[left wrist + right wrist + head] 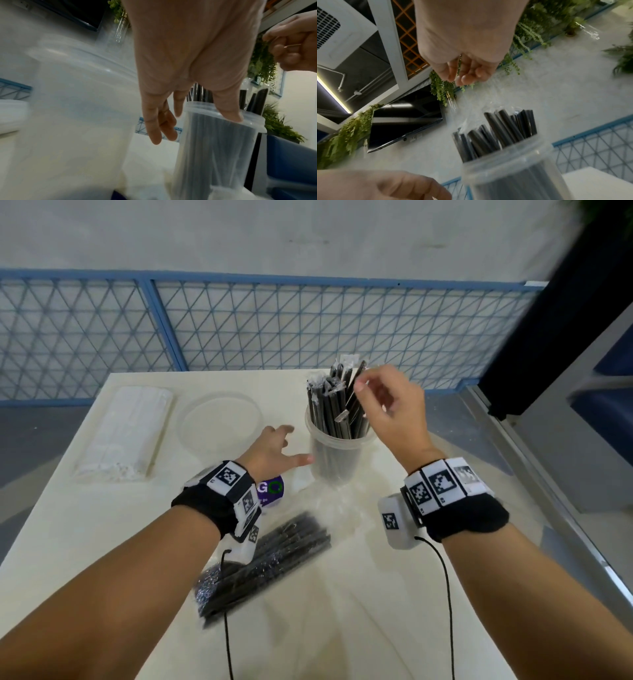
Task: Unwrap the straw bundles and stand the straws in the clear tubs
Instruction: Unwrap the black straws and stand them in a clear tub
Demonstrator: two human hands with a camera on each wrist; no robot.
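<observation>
A clear tub [337, 460] stands on the cream table [102, 542], packed with upright black straws [337, 409]. My right hand [359, 383] hovers over the straw tops and pinches a clear wrapper film [476, 102] that trails down to the straws [496, 132]. My left hand [274, 450] is open with fingers spread just left of this tub [214, 148], the thumb [231, 115] by its rim. An empty clear tub [181, 422] stands further left. A wrapped bundle of black straws [274, 559] lies near me under my left wrist.
A wrapped bundle of white straws [126, 433] lies at the table's far left. Crumpled clear film [335, 508] sits in front of the filled tub, and a purple labelled item [272, 491] lies beside my left wrist. A blue mesh fence [308, 326] runs behind the table.
</observation>
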